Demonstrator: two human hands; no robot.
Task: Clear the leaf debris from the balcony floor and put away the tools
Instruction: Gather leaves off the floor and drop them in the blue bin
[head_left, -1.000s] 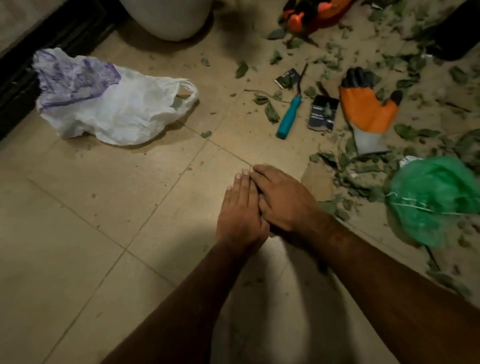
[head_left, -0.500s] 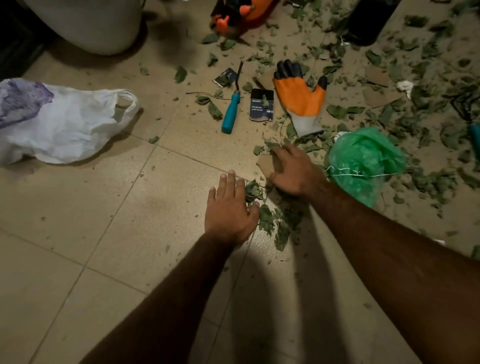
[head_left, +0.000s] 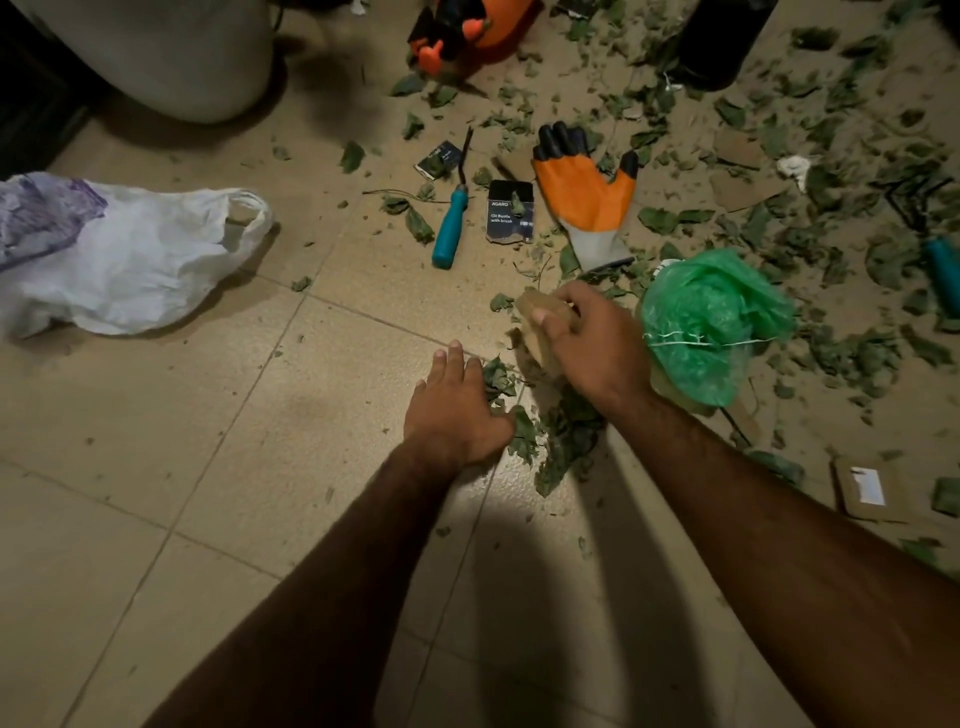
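Cardboard (head_left: 539, 345) in right hand (head_left: 592, 345); left hand (head_left: 452, 410) flat.

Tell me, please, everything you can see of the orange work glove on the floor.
The orange work glove lies flat on the tiled floor, fingers pointing away from the person. Its palm looks orange-coated, the fingertips and thumb tip black, the cuff pale grey knit. It is empty and unheld, just right of a small dark box, with leaf scraps against its cuff.

Left hand (head_left: 457, 410) flat, fingers (head_left: 454, 361) straight; right hand (head_left: 592, 343) higher, fingers (head_left: 563, 310) curled.
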